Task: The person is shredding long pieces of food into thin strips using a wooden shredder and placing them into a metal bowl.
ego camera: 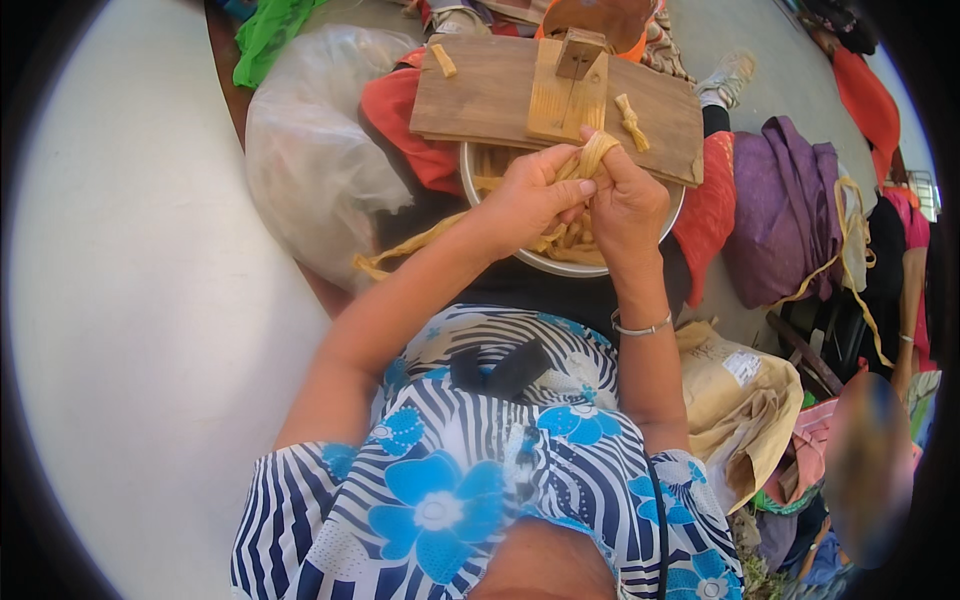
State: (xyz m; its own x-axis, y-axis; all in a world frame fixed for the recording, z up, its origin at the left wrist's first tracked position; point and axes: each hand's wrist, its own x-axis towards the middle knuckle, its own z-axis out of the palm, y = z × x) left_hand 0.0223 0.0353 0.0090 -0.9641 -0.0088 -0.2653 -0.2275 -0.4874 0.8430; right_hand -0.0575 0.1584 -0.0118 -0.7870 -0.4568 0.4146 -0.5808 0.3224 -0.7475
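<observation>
My left hand (pixel 536 191) and my right hand (pixel 630 195) meet over a metal basin (pixel 551 268), both gripping a folded yellowish fibrous strip (pixel 598 150). It loops over my right fingers, and my left thumb and fingers pinch it lower down. Where its ends run is partly hidden by my hands. More yellowish strips (pixel 574 244) lie in the basin below. Across its far side rests a wooden board (pixel 480 94) with an upright wooden block (pixel 580 54) on it. One short bundled piece (pixel 443 61) lies at the board's left, and a knotted piece (pixel 631 122) at its right.
Left of the basin sits a translucent plastic bag (pixel 315 150); a loose strip (pixel 412 244) trails beside my left forearm. A purple cloth bundle (pixel 784 214) and a brown paper sack (pixel 739 397) stand to the right. Beyond the board is an orange container (pixel 636 49). Another person's arm (pixel 912 307) shows at far right.
</observation>
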